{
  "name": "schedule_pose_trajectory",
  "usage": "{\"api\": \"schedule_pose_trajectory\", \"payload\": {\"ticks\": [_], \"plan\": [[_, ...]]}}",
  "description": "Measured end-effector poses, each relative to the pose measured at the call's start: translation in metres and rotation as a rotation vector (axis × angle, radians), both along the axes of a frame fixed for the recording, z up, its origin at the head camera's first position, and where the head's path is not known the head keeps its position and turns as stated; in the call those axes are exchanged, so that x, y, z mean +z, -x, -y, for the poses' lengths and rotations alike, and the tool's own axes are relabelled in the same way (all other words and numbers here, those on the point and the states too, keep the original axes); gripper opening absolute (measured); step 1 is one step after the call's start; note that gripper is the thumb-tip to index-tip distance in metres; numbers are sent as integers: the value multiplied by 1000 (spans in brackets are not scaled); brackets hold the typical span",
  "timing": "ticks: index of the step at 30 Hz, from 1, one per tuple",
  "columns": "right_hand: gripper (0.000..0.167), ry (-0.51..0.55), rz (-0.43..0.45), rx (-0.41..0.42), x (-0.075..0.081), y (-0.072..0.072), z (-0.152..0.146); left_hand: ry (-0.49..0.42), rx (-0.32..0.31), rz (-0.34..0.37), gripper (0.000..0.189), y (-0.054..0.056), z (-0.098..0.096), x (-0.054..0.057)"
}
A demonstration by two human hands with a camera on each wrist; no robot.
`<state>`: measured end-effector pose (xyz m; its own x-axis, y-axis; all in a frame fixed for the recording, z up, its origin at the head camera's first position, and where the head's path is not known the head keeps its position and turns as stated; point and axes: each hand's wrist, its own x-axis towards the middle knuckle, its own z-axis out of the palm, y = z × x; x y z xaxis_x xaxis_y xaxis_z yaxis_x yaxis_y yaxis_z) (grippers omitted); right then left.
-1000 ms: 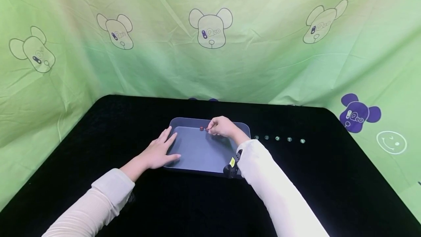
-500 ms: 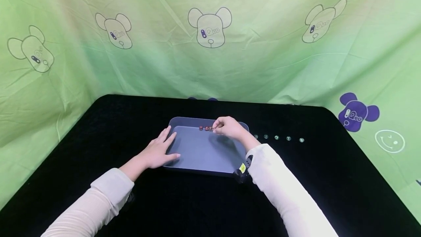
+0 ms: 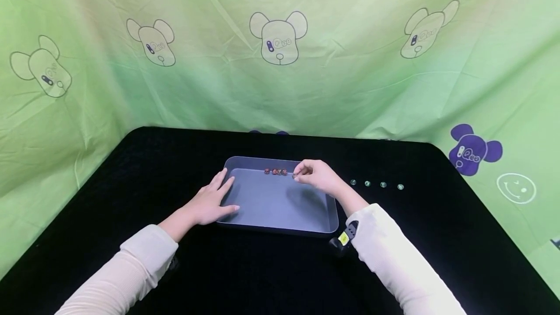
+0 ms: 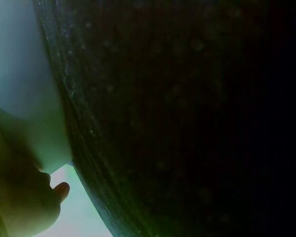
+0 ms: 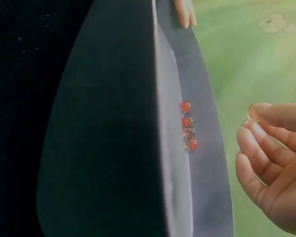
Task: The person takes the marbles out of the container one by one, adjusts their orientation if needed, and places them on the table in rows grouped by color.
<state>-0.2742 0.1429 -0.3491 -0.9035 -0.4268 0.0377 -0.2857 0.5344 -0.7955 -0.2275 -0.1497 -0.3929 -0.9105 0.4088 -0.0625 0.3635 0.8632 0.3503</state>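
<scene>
My right hand (image 3: 320, 177) hovers at the back right of a grey rectangular tray (image 3: 267, 208). In the right wrist view, its thumb and index finger pinch a small clear glass marble (image 5: 253, 114), the other fingers loosely bent. Several red-and-clear marbles (image 3: 274, 171) sit in a short row along the tray's back wall, left of that hand; the right wrist view also shows these red marbles (image 5: 187, 122). My left hand (image 3: 209, 203) rests on the tray's left rim with fingers spread. The left wrist view catches only part of this hand (image 4: 22, 190), dark and blurred.
A spaced row of several small greenish glass marbles (image 3: 367, 183) lies on the black tablecloth (image 3: 437, 237), right of the tray. Behind the table hangs a green curtain (image 3: 341, 86) with cartoon heads. My right forearm crosses the table's front right.
My right hand has moved right along the tray's back wall, and more red marbles show in the row. The nearest greenish marble is now hidden by the right wrist. The left hand stays put.
</scene>
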Motion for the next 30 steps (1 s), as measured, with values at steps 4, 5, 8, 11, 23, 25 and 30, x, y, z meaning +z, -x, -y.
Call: {"api": "schedule_pose_trajectory", "payload": {"ticks": [4,5,8,11,23,25,30], "plan": [[11,13,-3,-8,0,-5,-6,-2,2,4,78,-1,0,1],[12,18,-4,-11,0,-6,-7,-4,2,4,78,-1,0,1],[15,48,-12,-22,0,-10,-10,-10,7,8,78,-2,1,2],[17,94,-4,-37,0,-14,-14,-7,4,3,78,-2,1,1],[18,164,9,-105,4,-29,-43,-12,-8,-1,78,0,2,1],[19,178,7,-117,5,-30,-50,-12,-11,2,78,0,2,2],[22,206,23,-151,5,-35,-65,-16,-18,7,78,0,1,3]]}}
